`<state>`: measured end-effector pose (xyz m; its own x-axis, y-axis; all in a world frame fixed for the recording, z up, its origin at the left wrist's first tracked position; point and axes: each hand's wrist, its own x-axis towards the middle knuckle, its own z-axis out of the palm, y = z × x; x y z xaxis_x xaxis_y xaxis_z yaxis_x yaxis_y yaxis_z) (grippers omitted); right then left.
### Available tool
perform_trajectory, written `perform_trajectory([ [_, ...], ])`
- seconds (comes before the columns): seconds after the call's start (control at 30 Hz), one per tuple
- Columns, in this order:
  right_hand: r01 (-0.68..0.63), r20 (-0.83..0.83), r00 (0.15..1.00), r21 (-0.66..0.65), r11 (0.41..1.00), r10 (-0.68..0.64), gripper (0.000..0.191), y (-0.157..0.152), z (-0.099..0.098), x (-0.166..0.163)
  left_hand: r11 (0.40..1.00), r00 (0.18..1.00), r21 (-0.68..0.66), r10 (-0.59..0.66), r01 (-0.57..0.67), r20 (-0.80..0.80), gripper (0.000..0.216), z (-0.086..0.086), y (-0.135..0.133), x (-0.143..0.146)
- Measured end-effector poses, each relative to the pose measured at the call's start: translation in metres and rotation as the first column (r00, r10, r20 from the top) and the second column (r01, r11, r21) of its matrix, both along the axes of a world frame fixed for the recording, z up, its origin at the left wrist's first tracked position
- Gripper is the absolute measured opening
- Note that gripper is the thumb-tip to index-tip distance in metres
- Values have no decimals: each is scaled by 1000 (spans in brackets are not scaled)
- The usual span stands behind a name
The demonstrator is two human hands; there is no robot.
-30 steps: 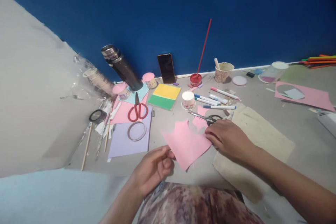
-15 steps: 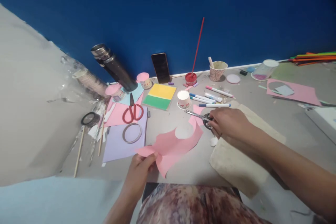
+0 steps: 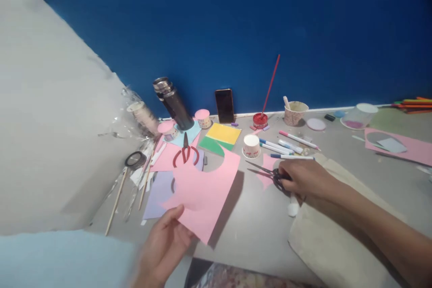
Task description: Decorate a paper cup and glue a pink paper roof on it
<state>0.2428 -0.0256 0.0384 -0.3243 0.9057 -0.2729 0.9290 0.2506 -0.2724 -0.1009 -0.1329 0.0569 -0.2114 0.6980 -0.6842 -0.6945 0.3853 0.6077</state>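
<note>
A sheet of pink paper [image 3: 209, 193] with a curved piece cut from its upper edge is pinched in my left hand [image 3: 170, 234], raised off the table. My right hand [image 3: 303, 179] grips scissors [image 3: 270, 172] with black handles; their blades are slightly parted and point left. Beneath the blades lies a pink paper scrap [image 3: 268, 181]. A white paper cup [image 3: 251, 146] stands just beyond the blades. Red-handled scissors [image 3: 185, 154] lie on the left, partly covered by the pink sheet, as is a purple sheet [image 3: 158, 193].
Several markers [image 3: 275, 146] lie behind my right hand, and a cream cloth [image 3: 334, 229] spreads under my forearm. Along the blue wall stand a dark flask [image 3: 175, 108], a phone [image 3: 224, 105], a red paint pot [image 3: 260, 121] and a patterned cup [image 3: 295, 114]. Black tape [image 3: 135, 160] lies at left.
My left hand has lifted and turned the pink sheet, so it now hides part of the red scissors and tape ring. The sheet is apart from the scrap near the scissors. The view has shifted.
</note>
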Motion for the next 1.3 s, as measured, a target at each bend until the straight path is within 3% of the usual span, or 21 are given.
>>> perform_trajectory([
  [0.07,106,-328,937,-68,992,-123,12,-5,-7,-1,998,997,55,39,-42,59,36,4,10,8],
  [0.1,130,-522,830,-163,978,-198,15,-8,-9,-2,996,995,73,40,-47,90,34,6,16,12],
  [0.13,170,-686,665,-245,954,-295,19,-11,-9,-3,995,993,87,31,-42,117,32,9,23,16],
  [0.2,155,-838,318,-416,896,-444,29,-20,-5,-5,990,990,135,26,-45,142,24,15,35,24],
  [0.27,126,-828,16,-555,822,-561,40,-30,0,-8,967,989,231,75,-103,130,20,22,46,30],
  [0.3,58,-795,-59,-606,793,-604,46,-34,1,-10,947,986,288,113,-144,119,20,24,51,33],
  [0.33,-14,-760,-70,-647,762,-646,48,-38,0,-12,924,984,341,145,-173,106,19,27,55,35],
  [0.4,-102,-741,-5,-668,737,-672,48,-43,-5,-16,891,983,415,168,-185,77,16,29,63,39],
  [0.47,-93,-768,56,-641,762,-638,47,-44,-11,-20,880,989,453,140,-143,41,13,29,70,42],
  [0.63,-30,-814,84,-579,815,-575,59,-41,-17,-31,866,999,499,41,-23,-26,20,25,82,50],
  [0.73,-63,-843,151,-530,846,-517,67,-39,-24,-36,868,1000,497,29,-20,-10,24,21,83,55],
  [0.83,-131,-890,267,-414,901,-370,68,-42,-32,-40,879,999,474,46,-48,17,25,14,77,61],
  [0.97,-143,-891,294,-399,906,-346,75,-49,-30,-47,885,999,464,26,-35,27,26,-1,65,73],
  [1.17,-99,-857,336,-445,890,-391,64,-50,-17,-48,905,998,424,-48,27,37,26,-14,57,85],
  [1.3,-137,-855,355,-448,883,-378,45,-49,-19,-36,895,997,444,68,-44,-38,17,-2,67,59],
])
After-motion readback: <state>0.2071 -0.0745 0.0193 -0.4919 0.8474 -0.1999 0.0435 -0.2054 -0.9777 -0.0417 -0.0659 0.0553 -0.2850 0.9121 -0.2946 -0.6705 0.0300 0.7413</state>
